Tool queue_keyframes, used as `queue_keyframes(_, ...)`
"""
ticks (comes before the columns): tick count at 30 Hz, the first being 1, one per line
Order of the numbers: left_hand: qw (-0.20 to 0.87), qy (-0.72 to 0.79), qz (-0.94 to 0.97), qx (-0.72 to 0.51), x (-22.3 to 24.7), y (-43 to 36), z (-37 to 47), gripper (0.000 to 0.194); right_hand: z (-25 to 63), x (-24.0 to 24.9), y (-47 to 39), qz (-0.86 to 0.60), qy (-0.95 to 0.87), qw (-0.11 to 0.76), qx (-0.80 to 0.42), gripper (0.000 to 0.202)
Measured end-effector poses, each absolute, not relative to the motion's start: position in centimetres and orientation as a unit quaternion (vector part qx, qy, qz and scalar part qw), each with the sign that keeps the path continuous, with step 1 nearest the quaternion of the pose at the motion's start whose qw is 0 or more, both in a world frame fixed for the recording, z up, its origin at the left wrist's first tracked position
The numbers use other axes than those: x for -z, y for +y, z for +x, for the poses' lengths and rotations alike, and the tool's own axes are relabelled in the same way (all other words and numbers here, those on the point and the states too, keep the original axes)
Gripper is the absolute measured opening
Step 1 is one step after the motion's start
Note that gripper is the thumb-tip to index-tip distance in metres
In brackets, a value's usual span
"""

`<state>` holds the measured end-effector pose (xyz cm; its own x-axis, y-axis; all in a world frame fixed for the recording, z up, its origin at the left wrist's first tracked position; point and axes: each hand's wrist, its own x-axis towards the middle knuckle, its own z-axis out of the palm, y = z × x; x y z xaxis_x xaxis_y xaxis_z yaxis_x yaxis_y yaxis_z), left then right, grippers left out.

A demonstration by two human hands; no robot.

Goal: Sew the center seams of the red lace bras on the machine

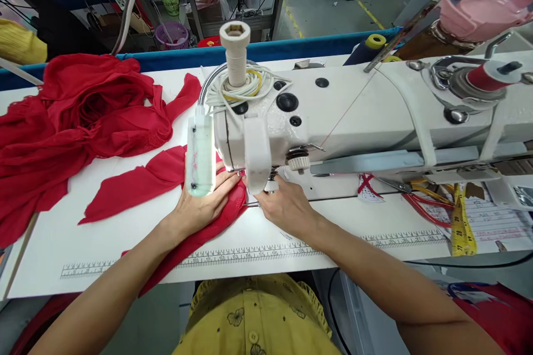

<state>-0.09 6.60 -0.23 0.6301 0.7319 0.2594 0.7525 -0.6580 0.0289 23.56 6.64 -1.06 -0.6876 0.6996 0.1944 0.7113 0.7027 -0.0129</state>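
Your left hand (204, 205) lies palm down on the red fabric (228, 222), just left of the sewing machine's (375, 113) needle end, its fingers stretched out flat over the cloth rather than closed around it. Your right hand (287, 205) comes in from the right of that same end, fingertips reaching in beneath the machine's head; they are hidden there, so I cannot tell whether they pinch anything. The relation to watch is how the fabric lies to the machine: its near part starts by the needle end and runs on a slant toward you and to the left, its long axis much in line with your left forearm, passing under that forearm and over the table's near edge. Your left hand is the nearer one, resting right on the cloth, while your right hand sits on the machine's other side of the needle area, with most of the cloth away from it. A flat red strip (137, 183) stretches left from behind the machine's lamp (201, 158); whether it joins the piece under your hand is hidden. Farther left of the machine lies a heap of red cloth (45, 127).
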Motion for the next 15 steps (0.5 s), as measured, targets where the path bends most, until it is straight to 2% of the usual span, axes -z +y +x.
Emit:
queue_keyframes(7, 0.000, -0.407, -0.903, 0.138, 0.6, 7.3, -1.0, 0.041, 23.5, 1.1, 6.6, -0.385, -0.914, 0.118, 0.045, 0.038)
queue_keyframes(11, 0.006, -0.407, -0.904, 0.133, 0.6, 7.3, -1.0, 0.038, 23.6, 1.3, 6.7, -0.392, -0.915, 0.095, 0.020, 0.027)
queue_keyframes(15, 0.003, -0.407, -0.906, 0.117, 1.0, 8.0, -1.5, 0.037, 23.5, 1.7, 6.9, -0.405, -0.911, 0.077, -0.012, 0.028)
